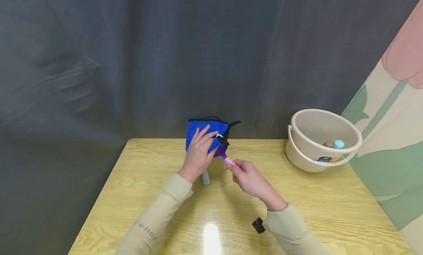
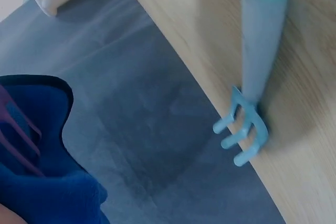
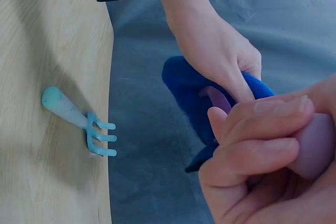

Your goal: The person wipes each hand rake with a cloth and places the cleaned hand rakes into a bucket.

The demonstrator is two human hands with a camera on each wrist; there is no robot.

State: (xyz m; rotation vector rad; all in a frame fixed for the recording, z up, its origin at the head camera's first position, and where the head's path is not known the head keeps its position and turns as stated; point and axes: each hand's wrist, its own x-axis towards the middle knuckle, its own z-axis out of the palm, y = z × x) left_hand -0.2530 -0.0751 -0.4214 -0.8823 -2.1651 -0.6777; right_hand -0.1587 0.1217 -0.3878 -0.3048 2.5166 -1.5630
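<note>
My left hand [image 1: 199, 154] grips a blue cloth [image 1: 195, 132] with black edging and a black cord, its fingers spread over the outside. The cloth lies around the head of a purple garden tool [image 1: 220, 151]. In the left wrist view, slim purple prongs [image 2: 21, 135] show against the cloth's inner side. My right hand [image 1: 249, 178] holds the tool by its pink handle [image 1: 230, 161], fingers curled round it. Below the left hand, a light blue hand rake [image 2: 257, 51] with a pale handle lies on the table, its tines at the far edge.
A beige bucket [image 1: 305, 155] with a white handle stands at the right rear, holding a brown and a light blue item. A dark curtain [image 1: 211, 64] hangs behind the wooden table [image 1: 148, 166]. A small black block [image 1: 259, 225] is beside the right sleeve.
</note>
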